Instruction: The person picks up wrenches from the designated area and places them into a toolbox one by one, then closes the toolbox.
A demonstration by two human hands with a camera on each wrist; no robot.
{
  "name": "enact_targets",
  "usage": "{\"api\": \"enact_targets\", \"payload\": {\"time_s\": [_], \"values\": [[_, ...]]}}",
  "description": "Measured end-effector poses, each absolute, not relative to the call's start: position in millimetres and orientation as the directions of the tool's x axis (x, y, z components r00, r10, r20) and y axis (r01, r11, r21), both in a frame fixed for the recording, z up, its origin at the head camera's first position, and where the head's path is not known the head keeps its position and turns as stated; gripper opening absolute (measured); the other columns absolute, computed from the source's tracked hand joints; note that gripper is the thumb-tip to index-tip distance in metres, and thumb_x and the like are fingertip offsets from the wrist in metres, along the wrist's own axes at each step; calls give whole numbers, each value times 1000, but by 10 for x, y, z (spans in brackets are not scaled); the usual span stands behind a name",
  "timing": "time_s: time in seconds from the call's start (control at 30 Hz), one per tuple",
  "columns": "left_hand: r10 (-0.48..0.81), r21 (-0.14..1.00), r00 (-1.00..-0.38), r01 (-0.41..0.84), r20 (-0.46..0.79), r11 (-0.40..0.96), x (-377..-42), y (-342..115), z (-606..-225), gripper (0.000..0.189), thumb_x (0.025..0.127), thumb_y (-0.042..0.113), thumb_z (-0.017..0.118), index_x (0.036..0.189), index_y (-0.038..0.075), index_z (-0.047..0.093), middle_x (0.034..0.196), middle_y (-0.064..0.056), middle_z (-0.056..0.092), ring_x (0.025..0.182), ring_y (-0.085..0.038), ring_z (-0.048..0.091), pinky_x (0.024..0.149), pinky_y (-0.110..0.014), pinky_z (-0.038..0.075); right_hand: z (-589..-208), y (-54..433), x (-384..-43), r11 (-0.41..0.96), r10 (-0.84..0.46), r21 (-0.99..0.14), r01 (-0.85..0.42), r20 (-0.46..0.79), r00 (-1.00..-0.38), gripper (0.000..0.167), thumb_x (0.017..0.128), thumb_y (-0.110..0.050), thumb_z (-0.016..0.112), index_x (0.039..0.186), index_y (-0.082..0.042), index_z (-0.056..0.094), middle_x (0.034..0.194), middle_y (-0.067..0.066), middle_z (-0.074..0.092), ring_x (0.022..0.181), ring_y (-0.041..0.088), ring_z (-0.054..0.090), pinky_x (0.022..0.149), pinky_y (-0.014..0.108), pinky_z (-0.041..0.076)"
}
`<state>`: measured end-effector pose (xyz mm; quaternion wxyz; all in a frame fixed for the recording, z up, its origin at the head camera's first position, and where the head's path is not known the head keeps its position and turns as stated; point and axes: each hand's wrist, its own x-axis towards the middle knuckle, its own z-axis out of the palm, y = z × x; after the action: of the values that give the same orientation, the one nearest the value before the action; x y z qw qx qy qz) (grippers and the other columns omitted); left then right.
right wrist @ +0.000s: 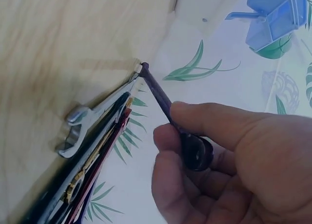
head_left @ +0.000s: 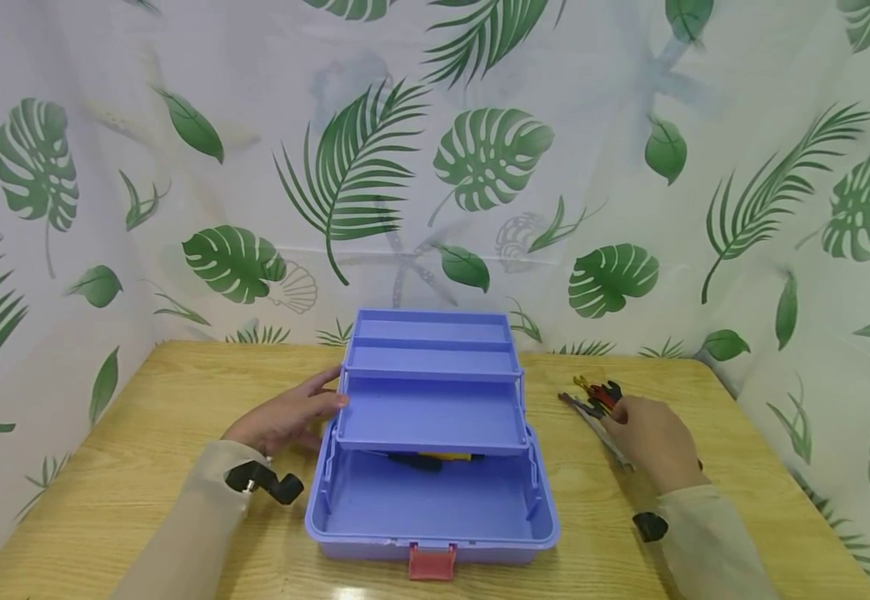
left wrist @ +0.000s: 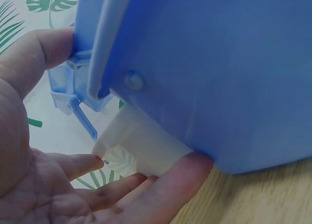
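Observation:
A blue-purple toolbox (head_left: 435, 546) stands on the table with its stepped trays (head_left: 435, 408) raised. My left hand (head_left: 285, 417) rests at its left side, thumb at the tray edge. In the left wrist view, the fingers (left wrist: 180, 185) spread loosely, one at the box's lower edge beside a pale piece (left wrist: 146, 141). My right hand (head_left: 652, 437) pinches a dark wrench (right wrist: 161, 95) between thumb and fingers, its ring end toward the palm. The wrench's far end overlaps several other wrenches, among them a silver one (right wrist: 80, 124) and a red one (right wrist: 109, 151).
Black and yellow tools (head_left: 442, 457) lie inside the toolbox, partly hidden under the trays. A red latch (head_left: 432, 562) hangs at the box's front. Behind the wooden table (head_left: 180, 392) hangs a leaf-patterned cloth (head_left: 375, 208).

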<state>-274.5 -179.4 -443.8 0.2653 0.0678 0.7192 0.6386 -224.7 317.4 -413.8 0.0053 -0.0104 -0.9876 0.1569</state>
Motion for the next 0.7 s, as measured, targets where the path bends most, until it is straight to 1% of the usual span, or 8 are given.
{"api": "enact_targets", "payload": {"time_s": [0.07,0.17,0.37,0.5,0.7], "values": [[437,954,-850,-242,-296,175,-2747,-1794,-4436,93,95,38,69,167,26,11,167,-20,27,153,-46,26,97,-59,54,-4144,3170,-2257,948,5,-318,-3,24,-1000,18,99,-18,68,90,-2,70,79,8,67,62,20,55,54,37,44],[434,953,-850,-245,-299,177,-2750,-1791,-4437,94,95,38,69,167,26,12,168,-20,26,153,-46,26,97,-59,54,-4147,3169,-2269,944,-14,-329,-18,15,-1000,19,98,-17,69,94,1,73,84,10,71,65,20,59,59,40,49],[421,949,-853,-252,-309,187,-2739,-1786,-4439,93,94,40,71,167,29,14,168,-17,28,153,-44,27,97,-58,55,-4148,3174,-2271,951,-22,-309,-21,0,-1000,19,100,-15,66,90,-1,74,80,8,70,65,20,58,58,39,48],[421,950,-853,-249,-308,191,-2735,-1792,-4442,93,94,40,71,167,29,14,168,-17,26,153,-45,26,95,-58,55,-4150,3174,-2283,953,-13,-301,-15,9,-1000,21,102,-15,63,92,0,74,81,9,70,66,21,59,59,40,48],[424,950,-852,-251,-308,185,-2736,-1788,-4435,93,94,39,70,167,28,13,169,-18,24,153,-45,24,95,-59,56,-4149,3163,-2280,951,-17,-307,-25,30,-999,21,102,-14,64,95,2,75,83,11,71,67,21,61,60,42,50]]}}
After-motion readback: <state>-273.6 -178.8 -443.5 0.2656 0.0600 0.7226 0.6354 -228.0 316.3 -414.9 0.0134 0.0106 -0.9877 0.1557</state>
